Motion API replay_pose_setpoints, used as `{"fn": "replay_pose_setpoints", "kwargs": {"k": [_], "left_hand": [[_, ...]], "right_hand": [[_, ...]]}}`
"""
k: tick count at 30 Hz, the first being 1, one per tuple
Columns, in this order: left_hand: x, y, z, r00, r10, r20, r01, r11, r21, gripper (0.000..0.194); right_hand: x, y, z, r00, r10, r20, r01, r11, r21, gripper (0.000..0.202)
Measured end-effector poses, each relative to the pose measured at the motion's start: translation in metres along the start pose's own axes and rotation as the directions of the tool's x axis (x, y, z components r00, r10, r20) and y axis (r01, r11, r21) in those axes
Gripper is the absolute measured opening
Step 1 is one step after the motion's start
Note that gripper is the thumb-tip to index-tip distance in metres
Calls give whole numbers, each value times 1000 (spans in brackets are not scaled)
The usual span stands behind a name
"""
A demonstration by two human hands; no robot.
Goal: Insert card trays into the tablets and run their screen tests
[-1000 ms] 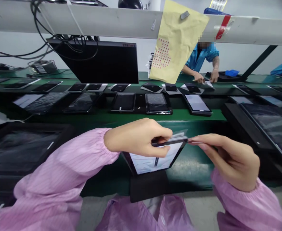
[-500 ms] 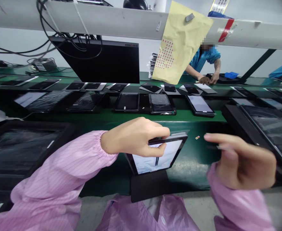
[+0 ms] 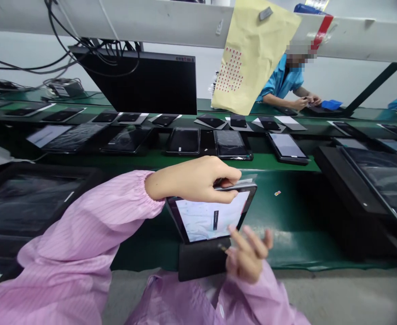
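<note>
My left hand [image 3: 198, 178] is closed over the upper edge of a tablet [image 3: 198, 221] and holds it tilted up, its lit screen facing me. A small dark box shows on the pale screen. Under the tablet's lower edge lies a black flat piece [image 3: 201, 262], perhaps a cover or pad. My right hand [image 3: 247, 255], smeared by motion, is close to the tablet's lower right corner. A small thin thing sticks out between its thumb and finger, too blurred to name. A tiny red-and-yellow sticker-like piece [image 3: 277, 193] lies on the green mat [image 3: 286, 239].
Several tablets, such as one with a white screen [image 3: 287, 146], lie in rows behind. Black trays with wrapped tablets stand at left [image 3: 29, 203] and right [image 3: 384, 180]. A monitor [image 3: 140, 81] and a yellow sheet [image 3: 252, 58] hang above. Across the bench sits a person in blue [image 3: 279, 85].
My right hand has swung left from beside the right tray to the tablet's lower corner. The tablet has shifted slightly left in my left hand. The view has turned a little.
</note>
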State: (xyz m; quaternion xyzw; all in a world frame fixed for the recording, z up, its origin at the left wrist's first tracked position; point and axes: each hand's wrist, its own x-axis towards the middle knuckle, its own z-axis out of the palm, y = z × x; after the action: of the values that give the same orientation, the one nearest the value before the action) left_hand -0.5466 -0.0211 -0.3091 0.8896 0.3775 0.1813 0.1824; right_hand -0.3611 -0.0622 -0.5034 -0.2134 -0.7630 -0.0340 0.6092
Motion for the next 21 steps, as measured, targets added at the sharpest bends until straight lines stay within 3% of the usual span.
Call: {"fn": "replay_pose_setpoints", "kwargs": {"k": [3, 4, 8, 13, 17, 21], "left_hand": [[2, -3, 0, 1000, 18, -17, -18, 999, -29, 34], [1, -4, -1, 1000, 13, -26, -14, 999, -37, 34], [-5, -5, -3, 992, -49, -119, 40, 996, -78, 28], [-19, 1, -5, 942, -194, -273, 158, 976, -150, 24], [-33, 4, -3, 902, -303, -308, 220, 935, -277, 26], [-45, 8, 0, 880, -376, -288, 247, 883, -399, 20]], "right_hand": [[24, 29, -6, 957, -181, -228, 149, 977, -151, 19], [32, 37, -7, 949, -233, -212, 196, 963, -184, 20], [49, 49, -7, 937, -345, 56, 348, 906, -242, 14], [49, 54, 1, 864, -500, -63, 465, 840, -280, 20], [45, 59, 0, 884, -460, 86, 463, 834, -302, 11], [45, 59, -9, 855, -496, 149, 517, 804, -294, 11]]}}
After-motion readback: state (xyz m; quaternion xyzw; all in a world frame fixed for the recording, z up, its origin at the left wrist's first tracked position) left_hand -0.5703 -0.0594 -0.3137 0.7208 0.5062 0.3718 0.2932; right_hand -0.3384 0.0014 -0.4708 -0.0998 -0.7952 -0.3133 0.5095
